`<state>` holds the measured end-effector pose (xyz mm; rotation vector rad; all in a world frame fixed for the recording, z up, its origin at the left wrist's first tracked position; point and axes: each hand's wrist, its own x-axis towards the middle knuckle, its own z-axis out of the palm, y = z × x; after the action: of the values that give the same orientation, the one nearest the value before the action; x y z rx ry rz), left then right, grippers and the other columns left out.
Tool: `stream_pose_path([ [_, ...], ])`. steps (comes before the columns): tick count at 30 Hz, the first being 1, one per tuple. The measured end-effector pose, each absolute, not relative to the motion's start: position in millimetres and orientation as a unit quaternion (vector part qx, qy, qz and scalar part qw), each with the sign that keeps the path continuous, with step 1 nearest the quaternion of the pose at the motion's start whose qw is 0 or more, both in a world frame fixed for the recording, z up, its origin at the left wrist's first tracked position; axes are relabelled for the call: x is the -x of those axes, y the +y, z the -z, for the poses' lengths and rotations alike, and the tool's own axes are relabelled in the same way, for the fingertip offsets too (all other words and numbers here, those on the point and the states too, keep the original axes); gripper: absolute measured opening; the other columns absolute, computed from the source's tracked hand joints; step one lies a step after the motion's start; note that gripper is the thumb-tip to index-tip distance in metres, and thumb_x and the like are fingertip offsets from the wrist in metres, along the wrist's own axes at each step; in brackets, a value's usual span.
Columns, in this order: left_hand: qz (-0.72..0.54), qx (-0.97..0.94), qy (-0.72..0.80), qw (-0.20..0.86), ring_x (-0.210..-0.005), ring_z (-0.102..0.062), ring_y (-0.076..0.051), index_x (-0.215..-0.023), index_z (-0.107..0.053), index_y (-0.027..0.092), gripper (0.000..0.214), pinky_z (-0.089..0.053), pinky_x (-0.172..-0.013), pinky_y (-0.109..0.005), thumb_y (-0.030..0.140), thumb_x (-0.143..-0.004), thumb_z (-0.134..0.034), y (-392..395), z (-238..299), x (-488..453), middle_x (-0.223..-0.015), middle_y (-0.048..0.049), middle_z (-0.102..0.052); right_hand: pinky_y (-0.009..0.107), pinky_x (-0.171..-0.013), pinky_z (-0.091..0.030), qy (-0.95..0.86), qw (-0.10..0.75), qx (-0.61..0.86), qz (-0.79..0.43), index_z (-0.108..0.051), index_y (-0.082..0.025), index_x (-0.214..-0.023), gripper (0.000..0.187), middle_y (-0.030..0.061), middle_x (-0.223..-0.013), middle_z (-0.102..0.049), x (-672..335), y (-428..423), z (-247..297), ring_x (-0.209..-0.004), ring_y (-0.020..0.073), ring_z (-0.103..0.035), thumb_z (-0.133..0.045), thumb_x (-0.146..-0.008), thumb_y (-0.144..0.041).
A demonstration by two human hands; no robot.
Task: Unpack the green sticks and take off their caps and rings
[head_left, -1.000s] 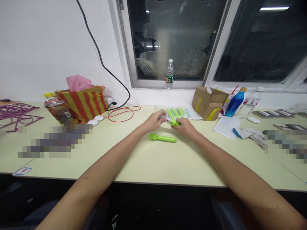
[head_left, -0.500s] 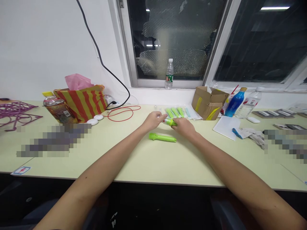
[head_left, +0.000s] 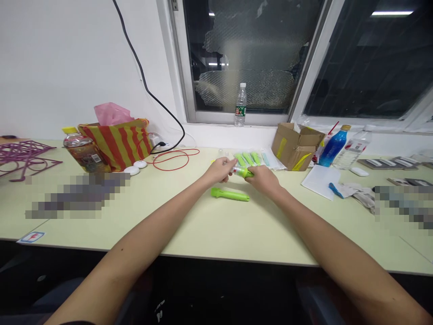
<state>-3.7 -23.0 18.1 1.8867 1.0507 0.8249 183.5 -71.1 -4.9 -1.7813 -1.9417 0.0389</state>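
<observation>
Between my two hands is a bright green, flashlight-shaped tube point(head_left: 241, 171) with a clear section and a small red spot at its left end. My left hand point(head_left: 219, 171) pinches the clear end with thumb and fingers. The green end is wrapped by my right hand point(head_left: 264, 179). Just below them on the table lies a green plastic flashlight-shaped part point(head_left: 231, 195), flared at its left end. Behind my hands, several green pieces point(head_left: 248, 158) rest in clear plastic bags. My fingers hide parts of the held tube.
A striped bag point(head_left: 118, 144) and a tilted tea bottle point(head_left: 86, 153) stand at left, near a red cable point(head_left: 171, 160). Right of the bagged pieces are a cardboard box point(head_left: 296, 146), a blue bottle point(head_left: 334, 146), white paper point(head_left: 318, 180) and a glove point(head_left: 356, 194).
My left hand's fingers have shifted slightly around the clear end. Both hands still hold the tube at nearly the same place, and the view has moved slightly.
</observation>
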Motion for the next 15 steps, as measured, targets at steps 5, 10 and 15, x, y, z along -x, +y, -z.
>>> stream_pose_path([
  [5, -0.337, -0.71, 0.442, 0.432, -0.035, -0.025, -0.008, -0.063, -0.045, 0.021, 0.048, -0.017, -0.043, -0.026, 0.066, -0.081, -0.052, -23, -19, 2, -0.042, 0.006, -0.03, 0.028, -0.054, -0.023, -0.705, 0.222, 0.67, 0.066, -0.057, -0.02, -0.07, 0.01, 0.0058, -0.072, -0.059, -171, -75, 4, -0.062, 0.0164, -0.048, -0.056, -0.078, -0.025],
  [10, -0.36, -0.793, 0.361, 0.332, -0.047, -0.031, -0.009, -0.062, -0.054, 0.018, 0.041, -0.023, -0.049, -0.025, 0.055, -0.079, -0.058, -21, -23, 5, -0.048, 0.0051, -0.034, 0.026, -0.049, -0.024, -0.721, 0.266, 0.627, -0.129, -0.049, -0.019, -0.059, 0.025, -0.0017, -0.056, -0.045, -181, -75, -1, -0.051, 0.0113, -0.04, -0.062, -0.074, -0.033],
  [15, -0.362, -0.837, 0.289, 0.291, -0.058, -0.036, -0.01, -0.063, -0.055, 0.017, 0.037, -0.028, -0.055, -0.024, 0.049, -0.081, -0.057, -27, -28, 7, -0.058, 0.0037, -0.042, 0.025, -0.043, -0.029, -0.716, 0.197, 0.526, -0.415, -0.051, -0.02, -0.065, 0.028, -0.006, -0.046, -0.039, -196, -83, -15, -0.041, 0.0104, -0.036, -0.067, -0.073, -0.042],
])
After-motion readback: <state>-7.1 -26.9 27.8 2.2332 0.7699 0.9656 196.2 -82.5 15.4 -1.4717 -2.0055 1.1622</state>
